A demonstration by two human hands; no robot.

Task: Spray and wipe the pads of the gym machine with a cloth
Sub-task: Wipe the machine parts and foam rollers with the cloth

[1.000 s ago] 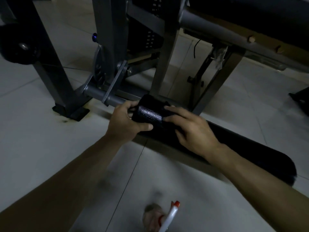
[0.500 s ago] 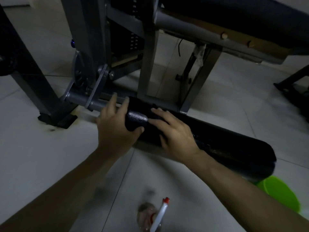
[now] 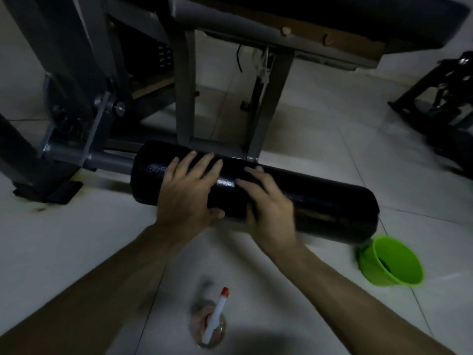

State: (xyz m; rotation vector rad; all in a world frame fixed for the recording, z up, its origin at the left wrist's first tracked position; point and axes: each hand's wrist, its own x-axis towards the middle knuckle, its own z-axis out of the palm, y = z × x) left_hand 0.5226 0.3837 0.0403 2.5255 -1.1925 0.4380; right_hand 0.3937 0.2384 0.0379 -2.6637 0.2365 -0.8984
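Head view, looking down over the person's arms: nearest of all, on the pale floor tiles (image 3: 76, 239) between the two forearms and short of both wrists, stands a clear spray bottle (image 3: 213, 321) with a white nozzle and a red tip. It is blurred, so I can't make out what is in it.

Just past it, both hands lie on the black roller pad (image 3: 327, 201), which runs low over the floor from left to right. The left hand (image 3: 186, 193) lies over the top of the pad near its left end, fingers (image 3: 204, 162) spread and nearly straight, with the thumb against the near side. The right hand (image 3: 266, 203) lies flat beside it, close but not touching, fingers pointing up and away across the curve. Neither hand is closed around anything; both rest with palms on the glossy vinyl.

Out to the right of the right hand, just beside the far end of the roller, a bright green bucket (image 3: 391, 265) lies tipped over, with something dark inside that I can't identify.

Left of the left hand, a grey steel axle (image 3: 107, 160) comes out of the pad into the machine frame (image 3: 76, 73). Beyond the fingertips rise two grey uprights (image 3: 185, 98), and above them is the underside of a long black bench pad (image 3: 358, 19). Far off to the right of the right hand stands other dark equipment (image 3: 448, 98).
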